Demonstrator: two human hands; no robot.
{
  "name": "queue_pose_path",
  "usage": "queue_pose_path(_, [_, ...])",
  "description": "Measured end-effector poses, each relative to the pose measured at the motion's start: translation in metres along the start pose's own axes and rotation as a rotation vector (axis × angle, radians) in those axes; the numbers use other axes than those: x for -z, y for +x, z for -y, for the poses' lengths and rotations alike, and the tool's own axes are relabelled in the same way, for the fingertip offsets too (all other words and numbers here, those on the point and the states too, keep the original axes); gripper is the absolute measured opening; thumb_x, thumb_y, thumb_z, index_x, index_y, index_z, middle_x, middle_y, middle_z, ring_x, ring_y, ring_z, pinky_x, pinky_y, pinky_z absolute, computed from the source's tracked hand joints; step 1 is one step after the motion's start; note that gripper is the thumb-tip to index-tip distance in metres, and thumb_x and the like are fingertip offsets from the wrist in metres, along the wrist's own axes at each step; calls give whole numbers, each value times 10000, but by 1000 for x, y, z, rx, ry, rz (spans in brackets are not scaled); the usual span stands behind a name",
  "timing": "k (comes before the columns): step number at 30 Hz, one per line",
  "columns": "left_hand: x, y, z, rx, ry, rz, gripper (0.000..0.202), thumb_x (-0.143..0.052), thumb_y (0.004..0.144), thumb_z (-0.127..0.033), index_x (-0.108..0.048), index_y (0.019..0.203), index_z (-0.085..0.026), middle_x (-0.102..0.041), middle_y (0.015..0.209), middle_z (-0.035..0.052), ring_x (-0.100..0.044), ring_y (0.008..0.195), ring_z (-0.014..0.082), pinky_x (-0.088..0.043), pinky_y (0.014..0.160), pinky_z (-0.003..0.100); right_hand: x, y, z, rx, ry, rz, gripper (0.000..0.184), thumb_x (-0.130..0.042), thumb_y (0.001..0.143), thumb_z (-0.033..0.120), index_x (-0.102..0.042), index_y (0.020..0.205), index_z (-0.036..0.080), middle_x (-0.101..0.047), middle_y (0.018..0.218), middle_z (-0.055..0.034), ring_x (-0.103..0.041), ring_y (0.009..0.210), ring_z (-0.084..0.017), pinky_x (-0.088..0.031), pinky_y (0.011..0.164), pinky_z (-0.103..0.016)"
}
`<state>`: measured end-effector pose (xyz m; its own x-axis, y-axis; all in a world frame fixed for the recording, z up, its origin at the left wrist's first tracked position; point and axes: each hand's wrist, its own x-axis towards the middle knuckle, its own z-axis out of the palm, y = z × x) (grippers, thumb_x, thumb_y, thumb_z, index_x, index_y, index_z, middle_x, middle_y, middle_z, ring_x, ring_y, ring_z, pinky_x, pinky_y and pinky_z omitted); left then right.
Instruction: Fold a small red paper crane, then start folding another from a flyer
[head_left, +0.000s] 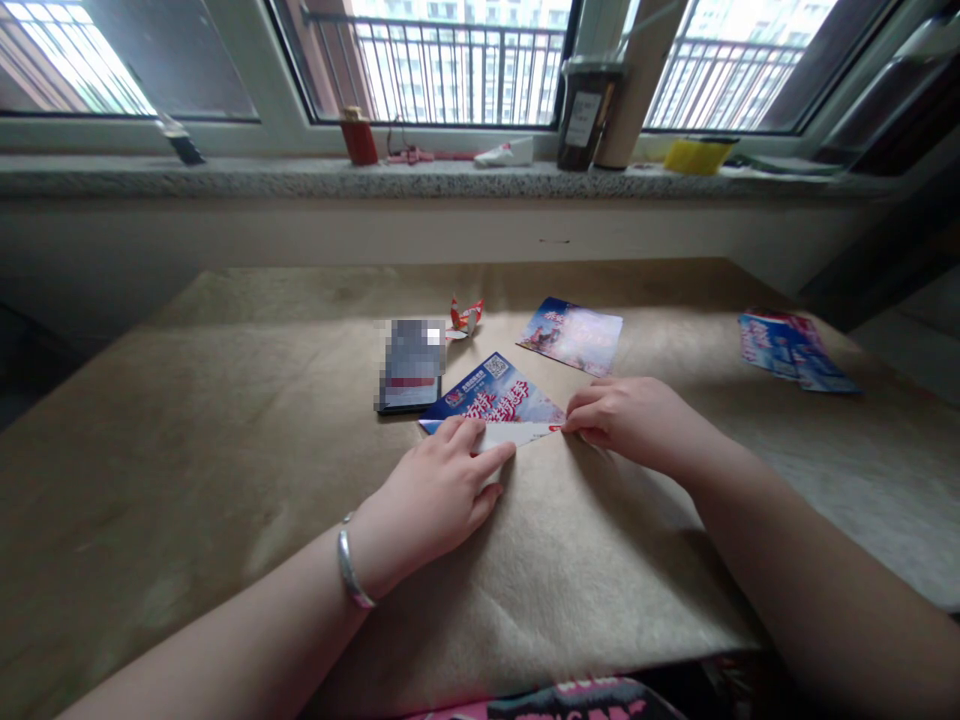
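A blue printed paper sheet [517,395] with pink lettering and a QR code lies on the table, its near edge folded over so a white strip shows. My left hand [431,490], a silver bangle at its wrist, rests on the fold with fingers spread. At the sheet's right corner, my right hand [634,420] pinches the paper between thumb and fingers. Just beyond the sheet's left side lies a phone [409,395], its screen blurred out. Behind them stands a small red and white folded paper figure [468,318].
Another printed sheet [574,335] lies farther back, and several more printed papers [795,350] sit at the right. A brown cloth [225,450] covers the table. On the windowsill [270,180] stand a red container [359,137], a dark lidded cup [586,115] and a yellow item [697,155].
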<state>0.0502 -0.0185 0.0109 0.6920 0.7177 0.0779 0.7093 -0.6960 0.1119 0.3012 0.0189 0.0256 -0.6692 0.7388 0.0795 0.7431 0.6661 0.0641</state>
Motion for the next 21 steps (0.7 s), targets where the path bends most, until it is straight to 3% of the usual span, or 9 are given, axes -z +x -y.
queue_pose_path(11, [1,0,0,-3,11,4,306,-461,892,-288,-520,1185,-221,-484,1138,103,-442,1084,261,-434,928,441,10,-1,2,-64,-52,81,214,-600,780,131,-721,798,307,-718,837,58,-625,744,-137,-335,549,-245])
queue_pose_path(21, [0,0,1,4,12,13,307,-463,891,-298,-522,1183,-225,-486,1130,104,-445,1077,264,-438,921,448,4,-5,-6,-65,-36,58,230,-610,774,138,-727,817,332,-720,878,76,-638,770,-133,-353,555,-244])
